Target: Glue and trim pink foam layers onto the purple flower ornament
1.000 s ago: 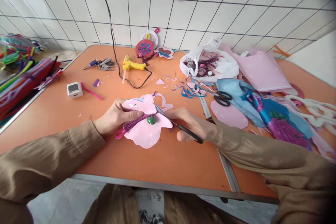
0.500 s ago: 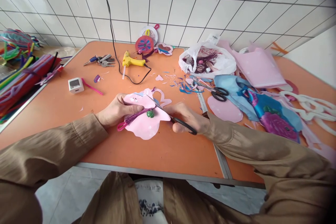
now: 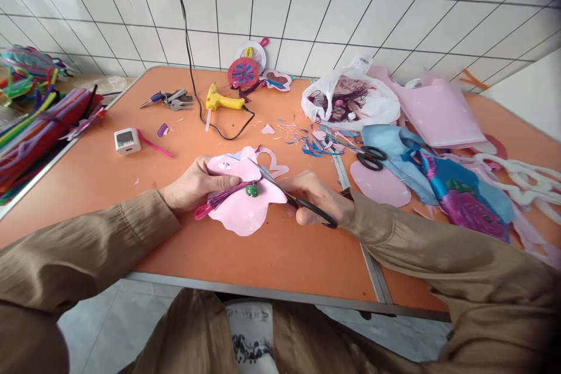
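Left hand (image 3: 195, 187) partly behind pink sheet (image 3: 245, 216)

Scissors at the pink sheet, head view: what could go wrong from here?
The scissors in the right hand have their blades close to the purple tassel and green bell; a slip might snip the tassel. The left hand grips the pink sheet only at one side, so it could twist and pull a cut off line.

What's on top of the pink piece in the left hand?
A purple tassel and a green bead lie on the pink piece, and the scissors cross it. The left hand covers part of its surface; what lies directly under the thumb cannot be seen.
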Tool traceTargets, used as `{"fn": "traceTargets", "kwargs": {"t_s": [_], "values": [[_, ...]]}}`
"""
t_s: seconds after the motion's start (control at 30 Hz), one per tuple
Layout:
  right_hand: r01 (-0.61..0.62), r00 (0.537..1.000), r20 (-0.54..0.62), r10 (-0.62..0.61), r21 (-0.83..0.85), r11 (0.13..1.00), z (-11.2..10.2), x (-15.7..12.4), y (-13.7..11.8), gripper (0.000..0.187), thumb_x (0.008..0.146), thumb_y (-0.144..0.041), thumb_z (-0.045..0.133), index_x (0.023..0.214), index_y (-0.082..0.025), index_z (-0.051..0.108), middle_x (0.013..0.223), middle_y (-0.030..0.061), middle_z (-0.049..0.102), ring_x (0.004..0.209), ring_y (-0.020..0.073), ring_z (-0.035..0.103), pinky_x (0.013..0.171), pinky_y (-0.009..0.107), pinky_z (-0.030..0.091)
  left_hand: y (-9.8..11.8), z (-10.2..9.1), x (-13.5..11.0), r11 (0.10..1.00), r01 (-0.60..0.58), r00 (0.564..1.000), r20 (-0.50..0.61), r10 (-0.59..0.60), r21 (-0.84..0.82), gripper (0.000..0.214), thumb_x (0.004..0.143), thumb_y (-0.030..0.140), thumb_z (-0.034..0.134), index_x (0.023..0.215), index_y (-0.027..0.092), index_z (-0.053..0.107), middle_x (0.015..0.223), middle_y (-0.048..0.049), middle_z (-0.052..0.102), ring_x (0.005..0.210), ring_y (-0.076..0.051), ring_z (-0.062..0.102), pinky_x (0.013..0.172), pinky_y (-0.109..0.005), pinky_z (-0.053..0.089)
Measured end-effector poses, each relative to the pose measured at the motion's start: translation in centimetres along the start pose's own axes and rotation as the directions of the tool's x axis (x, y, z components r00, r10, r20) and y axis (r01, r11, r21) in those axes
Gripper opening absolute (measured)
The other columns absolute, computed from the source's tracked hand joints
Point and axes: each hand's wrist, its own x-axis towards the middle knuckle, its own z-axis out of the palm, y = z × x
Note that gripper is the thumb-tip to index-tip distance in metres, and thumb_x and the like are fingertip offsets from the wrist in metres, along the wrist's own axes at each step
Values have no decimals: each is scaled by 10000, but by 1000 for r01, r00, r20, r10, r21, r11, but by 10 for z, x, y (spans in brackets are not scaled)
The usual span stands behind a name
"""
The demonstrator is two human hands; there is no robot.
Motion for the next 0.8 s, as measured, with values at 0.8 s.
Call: {"fn": "traceTargets", "kwargs": {"t_s": [0.8], "values": [[81, 995, -55, -88, -128, 988, 2, 0, -3, 659, 806, -749, 526, 826, -95, 602, 612, -36, 382, 592, 89, 351, 555, 245, 276, 1, 3, -1, 1000, 14, 1000, -15, -14, -28, 206, 643, 218, 864, 812, 129, 787, 823, -88, 775, 708, -205, 721, 665, -281, 599]]}}
